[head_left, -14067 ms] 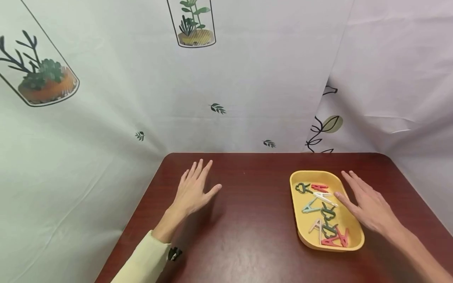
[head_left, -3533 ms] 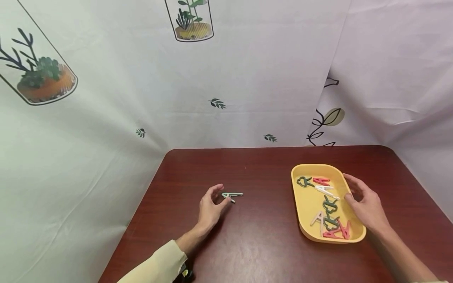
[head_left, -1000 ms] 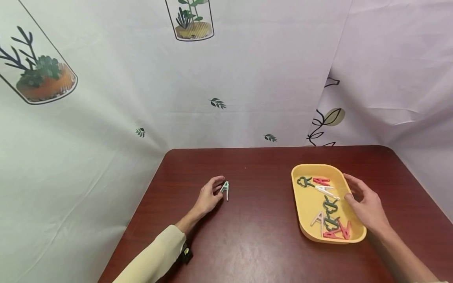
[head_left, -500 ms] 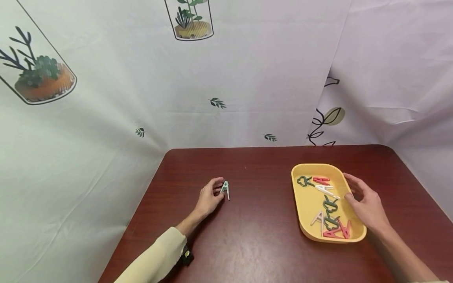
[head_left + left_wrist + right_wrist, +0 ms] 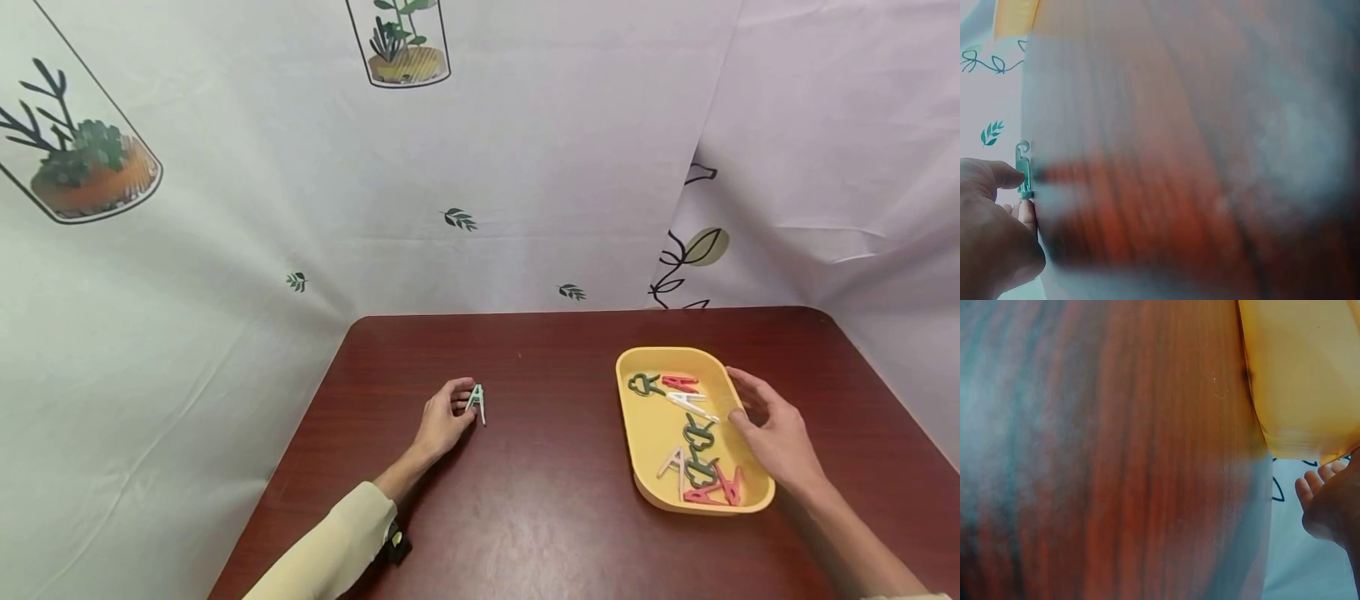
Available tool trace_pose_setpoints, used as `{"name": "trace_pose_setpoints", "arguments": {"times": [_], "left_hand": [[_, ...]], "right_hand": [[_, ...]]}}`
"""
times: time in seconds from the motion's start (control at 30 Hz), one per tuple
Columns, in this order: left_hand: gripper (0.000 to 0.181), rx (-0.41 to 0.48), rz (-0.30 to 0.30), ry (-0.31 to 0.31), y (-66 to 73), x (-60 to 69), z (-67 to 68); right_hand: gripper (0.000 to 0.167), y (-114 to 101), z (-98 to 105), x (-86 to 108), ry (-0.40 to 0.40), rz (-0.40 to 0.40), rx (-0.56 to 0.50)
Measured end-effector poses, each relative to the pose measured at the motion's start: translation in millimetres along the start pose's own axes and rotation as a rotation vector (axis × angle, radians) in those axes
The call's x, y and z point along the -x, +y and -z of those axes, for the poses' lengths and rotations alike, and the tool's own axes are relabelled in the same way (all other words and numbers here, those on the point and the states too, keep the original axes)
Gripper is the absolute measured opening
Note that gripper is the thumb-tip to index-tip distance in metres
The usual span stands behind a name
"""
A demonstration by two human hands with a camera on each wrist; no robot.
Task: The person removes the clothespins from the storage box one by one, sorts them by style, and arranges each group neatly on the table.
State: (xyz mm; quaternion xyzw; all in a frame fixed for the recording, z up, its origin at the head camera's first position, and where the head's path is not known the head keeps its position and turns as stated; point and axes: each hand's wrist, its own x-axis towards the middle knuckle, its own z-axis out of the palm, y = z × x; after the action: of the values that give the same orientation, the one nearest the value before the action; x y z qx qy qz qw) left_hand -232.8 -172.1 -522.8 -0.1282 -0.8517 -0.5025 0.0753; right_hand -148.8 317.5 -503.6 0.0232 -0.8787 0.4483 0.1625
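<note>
In the head view, a glossy, reddish wood-grain table [image 5: 555, 492] bears a smooth yellow round-cornered tray [image 5: 654, 437] left of the right hand [image 5: 780, 442], with dark-green looped clips [image 5: 702, 447], red clips [image 5: 681, 383], a white clip [image 5: 680, 400] and a pale pink clip [image 5: 680, 467] inside; the right hand grips its rim while the left hand [image 5: 441, 422], fingers bent, pinches a mint-green A-shaped clip [image 5: 478, 393], well apart from the tray. In the left wrist view, that clip shows between thumb and finger. In the right wrist view, the right hand's fingers curve near the tray's edge, thumb hidden.
</note>
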Motion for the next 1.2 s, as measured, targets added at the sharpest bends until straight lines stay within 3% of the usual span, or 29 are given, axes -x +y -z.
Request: {"name": "trace_pose_setpoints", "arguments": {"times": [0.37,0.67,0.93,1.2], "left_hand": [[0.047,0.022,0.051,0.007,-0.1,-1.7,7.1],[0.049,0.058,0.053,0.059,6.3,-17.8,12.0],[0.045,0.140,0.050,0.088,28.9,-44.5,10.6],[0.039,0.298,-0.030,0.045,59.9,-66.8,-13.4]], "right_hand": [[0.058,-2,-2,-1.7,-0.006,-0.010,0.004],[0.058,-3,-1,-1.7,0.001,-0.004,0.008],[0.058,-1,-2,-2.3,0.007,-0.001,0.006],[0.058,0,-1,-2.1,0.009,0.000,0.003]]}}
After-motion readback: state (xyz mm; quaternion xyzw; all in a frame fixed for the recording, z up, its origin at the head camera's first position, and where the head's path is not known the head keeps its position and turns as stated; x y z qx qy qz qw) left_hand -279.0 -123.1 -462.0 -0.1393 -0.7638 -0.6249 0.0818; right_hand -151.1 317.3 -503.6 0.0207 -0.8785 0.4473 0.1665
